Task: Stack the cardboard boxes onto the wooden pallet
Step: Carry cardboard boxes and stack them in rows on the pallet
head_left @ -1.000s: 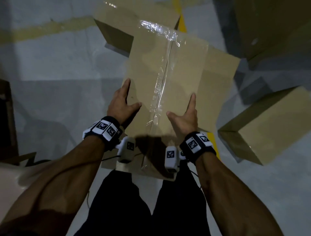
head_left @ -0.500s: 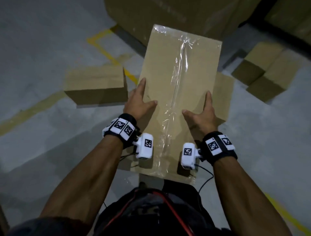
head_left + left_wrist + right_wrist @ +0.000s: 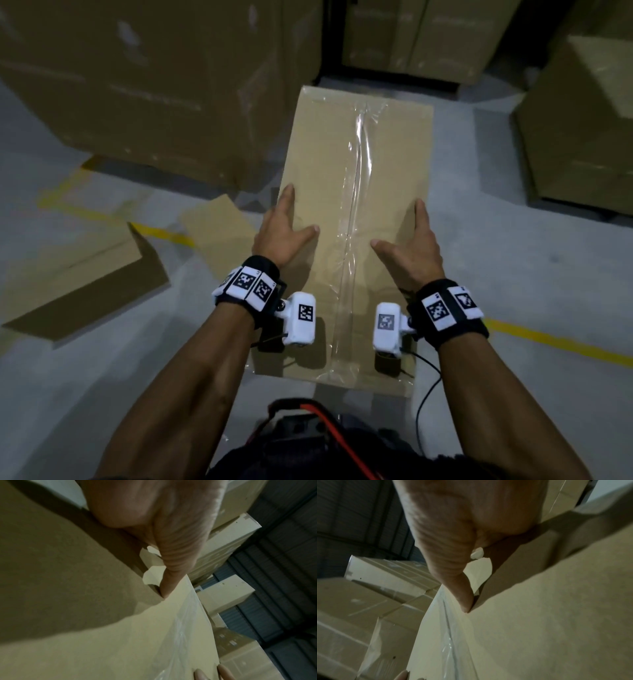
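Brown cardboard, plain and unprinted: the carried box point(image 3: 349, 192) is long and narrow, its top sealed by a strip of clear tape point(image 3: 356, 205) that runs lengthwise down the middle and catches the light in wrinkles. It's up off the grey floor point(image 3: 513, 281), held out in front of the person's body, long axis pointing away.

The left hand point(image 3: 279, 236) is on the box's left edge and the right hand point(image 3: 412, 251) on its right edge, both grasping it: thumbs lie flat on the top face, angled inward toward the tape, while the fingers point(image 3: 287, 198) reach forward along the sides. The wrist views show each thumb pressed onto the cardboard, fingertips barely peeking in at the bottom edge.

Compared with half a second back, the view has swung round and the grip looks the same. The small boxes that lay on the right are gone from sight, and a big stack of cartons point(image 3: 154, 78) now fills the upper left, much nearer. The box on the floor point(image 3: 85, 267) sits lower left, beside the yellow floor line point(image 3: 161, 233). More tall cartons point(image 3: 579, 120) stand right.
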Tool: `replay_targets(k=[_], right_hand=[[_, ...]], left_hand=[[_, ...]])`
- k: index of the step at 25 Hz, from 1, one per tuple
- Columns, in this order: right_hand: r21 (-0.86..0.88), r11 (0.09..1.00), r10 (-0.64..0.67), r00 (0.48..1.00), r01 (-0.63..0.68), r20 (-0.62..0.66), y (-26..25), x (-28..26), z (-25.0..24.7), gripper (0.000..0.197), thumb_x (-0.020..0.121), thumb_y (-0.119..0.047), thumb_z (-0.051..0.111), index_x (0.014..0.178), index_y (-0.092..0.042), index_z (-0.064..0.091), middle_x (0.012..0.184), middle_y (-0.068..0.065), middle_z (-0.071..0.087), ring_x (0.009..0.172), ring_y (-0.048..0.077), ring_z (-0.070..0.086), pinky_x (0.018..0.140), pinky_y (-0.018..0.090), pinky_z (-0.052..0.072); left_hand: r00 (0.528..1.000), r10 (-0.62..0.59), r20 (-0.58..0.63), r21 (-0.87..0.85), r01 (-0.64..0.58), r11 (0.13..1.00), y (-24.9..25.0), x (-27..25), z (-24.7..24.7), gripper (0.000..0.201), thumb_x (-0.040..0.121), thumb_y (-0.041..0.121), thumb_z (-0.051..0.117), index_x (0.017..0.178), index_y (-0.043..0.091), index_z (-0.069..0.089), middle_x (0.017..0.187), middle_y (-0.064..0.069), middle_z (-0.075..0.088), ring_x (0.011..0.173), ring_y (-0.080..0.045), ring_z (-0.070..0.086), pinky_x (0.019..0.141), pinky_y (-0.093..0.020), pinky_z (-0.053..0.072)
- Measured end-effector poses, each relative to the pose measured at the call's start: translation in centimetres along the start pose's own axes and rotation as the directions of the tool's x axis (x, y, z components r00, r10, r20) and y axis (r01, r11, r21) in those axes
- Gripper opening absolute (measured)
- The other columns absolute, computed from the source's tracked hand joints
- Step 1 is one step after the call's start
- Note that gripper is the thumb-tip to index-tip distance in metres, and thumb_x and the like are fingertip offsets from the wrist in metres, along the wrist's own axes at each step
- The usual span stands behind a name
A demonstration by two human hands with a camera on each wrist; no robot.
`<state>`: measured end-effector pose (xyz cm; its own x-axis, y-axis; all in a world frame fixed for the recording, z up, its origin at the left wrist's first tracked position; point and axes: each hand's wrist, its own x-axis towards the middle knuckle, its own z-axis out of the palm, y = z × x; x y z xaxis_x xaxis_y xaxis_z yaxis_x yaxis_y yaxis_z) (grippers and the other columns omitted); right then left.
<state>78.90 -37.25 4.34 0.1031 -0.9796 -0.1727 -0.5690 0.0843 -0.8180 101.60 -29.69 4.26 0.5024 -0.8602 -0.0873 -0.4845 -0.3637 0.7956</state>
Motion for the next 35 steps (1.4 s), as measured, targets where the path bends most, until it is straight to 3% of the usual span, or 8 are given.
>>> replay_targets(k=[6, 11, 13, 16, 21, 27, 35], right_hand=[[0.009, 0.995, 0.097, 0.991, -0.096, -0.092, 9.0, 3.9, -15.8, 0.107, 0.075, -0.040, 0.080, 0.154, -0.049, 0.008, 0.154, 0.006, 0.034, 0.136, 0.034, 0.041, 0.111, 0.050, 0.040], [0.017, 0.987, 0.162, 0.973, -0.162, -0.163, 14.0, 7.4, -26.8, 0.107, 0.078, -0.039, 0.080, 0.156, -0.044, 0.007, 0.153, 0.011, 0.035, 0.136, 0.035, 0.040, 0.111, 0.049, 0.036], [0.018, 0.983, 0.182, 0.963, -0.182, -0.199, 15.7, 9.2, -29.8, 0.108, 0.079, -0.039, 0.080, 0.157, -0.042, 0.007, 0.153, 0.011, 0.036, 0.136, 0.034, 0.041, 0.110, 0.047, 0.035], [0.033, 0.974, 0.226, 0.940, -0.225, -0.254, 18.2, 12.9, -33.9, 0.107, 0.080, -0.039, 0.081, 0.157, -0.041, 0.006, 0.154, 0.011, 0.035, 0.136, 0.033, 0.041, 0.110, 0.046, 0.035], [0.061, 0.949, 0.310, 0.884, -0.308, -0.350, 22.4, 22.4, -40.5, 0.109, 0.078, -0.040, 0.081, 0.156, -0.043, 0.006, 0.153, 0.010, 0.037, 0.135, 0.034, 0.042, 0.111, 0.049, 0.037], [0.121, 0.911, 0.405, 0.795, -0.395, -0.451, 24.5, 33.4, -49.5, 0.108, 0.079, -0.040, 0.081, 0.157, -0.042, 0.006, 0.153, 0.010, 0.038, 0.134, 0.034, 0.044, 0.109, 0.046, 0.038], [0.215, 0.863, 0.497, 0.692, -0.457, -0.524, 31.5, 42.3, -60.9, 0.105, 0.082, -0.040, 0.079, 0.157, -0.041, 0.007, 0.155, 0.011, 0.036, 0.135, 0.034, 0.042, 0.107, 0.043, 0.037]], left_hand=[[0.992, 0.063, 0.105, -0.095, -0.053, 0.994, 11.3, -0.9, 15.9, 0.093, 0.084, 0.037, 0.076, 0.155, 0.042, 0.016, 0.159, -0.001, 0.030, 0.141, -0.026, 0.035, 0.112, -0.041, 0.034], [0.968, 0.115, 0.222, -0.124, -0.089, 0.988, 20.2, -0.3, 25.9, 0.091, 0.086, 0.036, 0.074, 0.155, 0.043, 0.015, 0.160, 0.000, 0.027, 0.142, -0.027, 0.035, 0.111, -0.040, 0.033], [0.958, 0.122, 0.260, -0.108, -0.097, 0.989, 22.6, 1.0, 29.5, 0.092, 0.084, 0.042, 0.073, 0.153, 0.047, 0.013, 0.160, 0.001, 0.027, 0.140, -0.028, 0.037, 0.113, -0.045, 0.034], [0.934, 0.148, 0.324, -0.088, -0.126, 0.988, 26.3, 4.2, 35.3, 0.093, 0.080, 0.049, 0.072, 0.151, 0.051, 0.013, 0.159, 0.001, 0.029, 0.139, -0.030, 0.038, 0.112, -0.054, 0.035], [0.889, 0.190, 0.417, -0.086, -0.170, 0.982, 33.3, 11.6, 46.0, 0.090, 0.085, 0.044, 0.072, 0.154, 0.046, 0.015, 0.158, 0.001, 0.031, 0.138, -0.030, 0.040, 0.112, -0.046, 0.034], [0.799, 0.239, 0.552, -0.115, -0.210, 0.971, 43.9, 20.7, 56.8, 0.090, 0.085, 0.043, 0.071, 0.154, 0.046, 0.013, 0.159, 0.000, 0.029, 0.140, -0.031, 0.037, 0.113, -0.048, 0.032], [0.701, 0.297, 0.648, -0.105, -0.304, 0.947, 55.2, 25.8, 71.8, 0.090, 0.083, 0.046, 0.071, 0.152, 0.052, 0.013, 0.158, 0.001, 0.032, 0.139, -0.031, 0.038, 0.113, -0.050, 0.034]])
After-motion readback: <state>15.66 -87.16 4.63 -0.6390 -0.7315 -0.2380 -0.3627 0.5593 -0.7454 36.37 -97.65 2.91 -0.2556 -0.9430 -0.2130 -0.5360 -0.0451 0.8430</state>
